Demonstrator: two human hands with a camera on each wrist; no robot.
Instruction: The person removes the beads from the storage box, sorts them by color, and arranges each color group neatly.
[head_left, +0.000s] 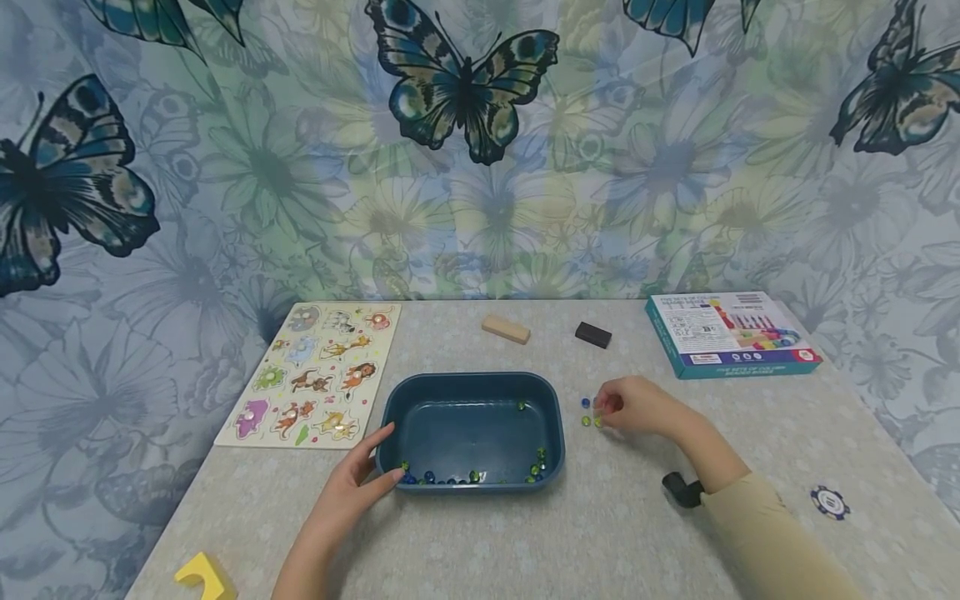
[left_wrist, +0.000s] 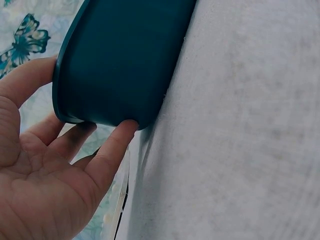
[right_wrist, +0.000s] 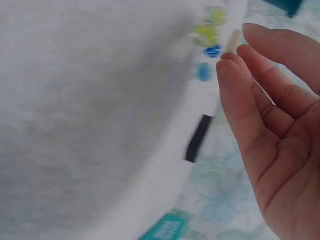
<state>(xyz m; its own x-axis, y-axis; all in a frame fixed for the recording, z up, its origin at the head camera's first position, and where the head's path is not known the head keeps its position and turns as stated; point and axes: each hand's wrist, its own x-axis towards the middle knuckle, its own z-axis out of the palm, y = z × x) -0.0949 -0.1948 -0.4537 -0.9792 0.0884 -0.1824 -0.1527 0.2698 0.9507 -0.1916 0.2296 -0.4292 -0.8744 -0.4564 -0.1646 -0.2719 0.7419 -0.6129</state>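
- Loose marbles [head_left: 586, 421] lay on the counter [head_left: 615, 533], right of the tub [head_left: 450, 437] that held others.
- The right hand [head_left: 637, 406] was beside them, fingertips bent low, probably because they were small; it seemed to grasp nothing, though blur left doubt.
- The left hand [head_left: 358, 479] gripped the tub's left end, likely to steady it.
- A puzzle board [head_left: 311, 375] lay beyond.
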